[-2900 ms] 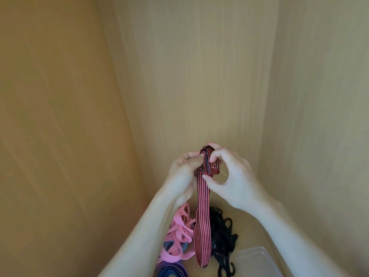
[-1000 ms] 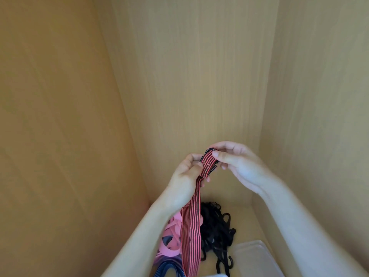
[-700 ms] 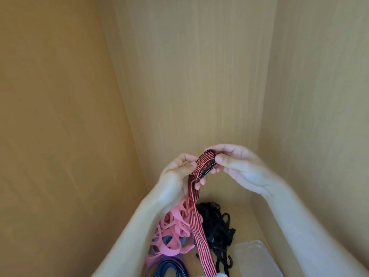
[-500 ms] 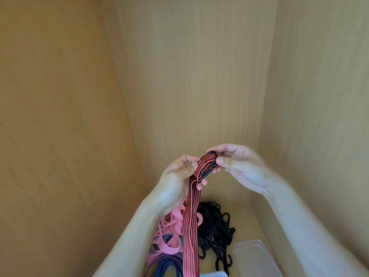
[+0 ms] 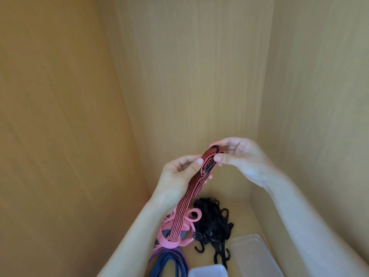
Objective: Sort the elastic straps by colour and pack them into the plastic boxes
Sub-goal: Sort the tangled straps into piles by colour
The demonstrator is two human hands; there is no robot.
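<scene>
A red-and-black striped elastic strap (image 5: 187, 198) with a black hook at its top hangs folded between both hands. My left hand (image 5: 177, 176) grips it just below the top, thumb on the strap. My right hand (image 5: 239, 156) pinches the folded top end between thumb and fingers. Below lie a pile of pink straps (image 5: 179, 232), a tangle of black straps with hooks (image 5: 213, 222) and blue and purple straps (image 5: 167, 264). A clear plastic box (image 5: 253, 254) sits at the lower right and the rim of another (image 5: 207, 270) shows at the bottom edge.
Everything lies on the floor of a wooden cupboard-like recess, with wood panels close on the left (image 5: 60, 136), back (image 5: 189, 76) and right (image 5: 319, 96). The straps sit in the back corner area.
The hanging end of the striped strap has risen and now ends above the pink pile. Both hands stay at its top, the right hand's grip shifted slightly.
</scene>
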